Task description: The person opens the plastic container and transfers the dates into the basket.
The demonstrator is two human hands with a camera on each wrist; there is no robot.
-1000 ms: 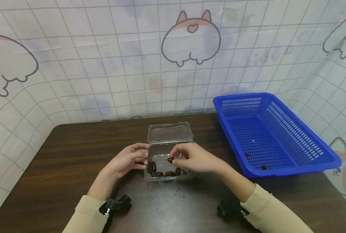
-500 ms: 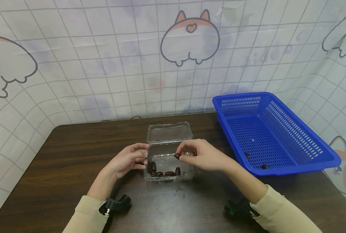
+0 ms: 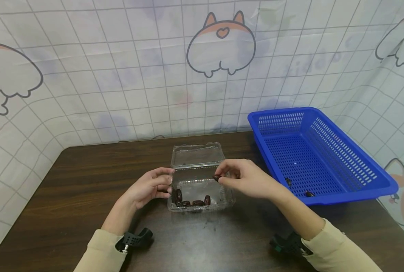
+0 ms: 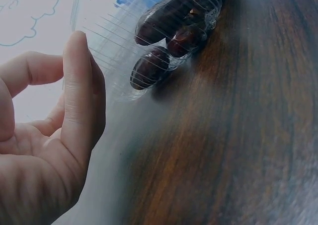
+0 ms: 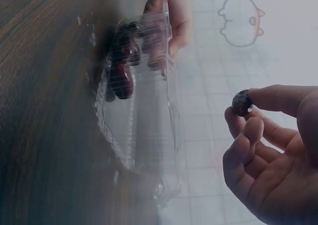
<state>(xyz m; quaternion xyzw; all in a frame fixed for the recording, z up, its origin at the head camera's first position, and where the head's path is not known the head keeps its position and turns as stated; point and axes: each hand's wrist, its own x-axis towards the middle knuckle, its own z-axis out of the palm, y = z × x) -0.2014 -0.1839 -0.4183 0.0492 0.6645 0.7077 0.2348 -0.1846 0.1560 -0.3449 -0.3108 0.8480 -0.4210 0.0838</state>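
My right hand (image 3: pixel 247 177) pinches a dark brown date (image 3: pixel 217 177) between thumb and fingertips, above the right part of a clear plastic clamshell box (image 3: pixel 202 207). In the right wrist view the date (image 5: pixel 242 103) shows at the tip of the thumb. Several dates (image 3: pixel 198 203) lie along the front and left of the box, and its lid (image 3: pixel 198 155) stands tipped back. My left hand (image 3: pixel 150 187) rests with its fingers at the box's left wall. The left wrist view shows that hand's thumb (image 4: pixel 77 91) extended beside the clear wall, with dates visible through it.
A blue perforated basket (image 3: pixel 324 202) stands at the right, with two small dark pieces (image 3: pixel 309 193) near its front edge. The dark wooden table (image 3: pixel 96 162) runs back to a wall sheet (image 3: pixel 137 75) with cartoon prints.
My right hand has moved right and slightly back with the date, from over the middle of the box to its right side. The left hand and box have stayed put.
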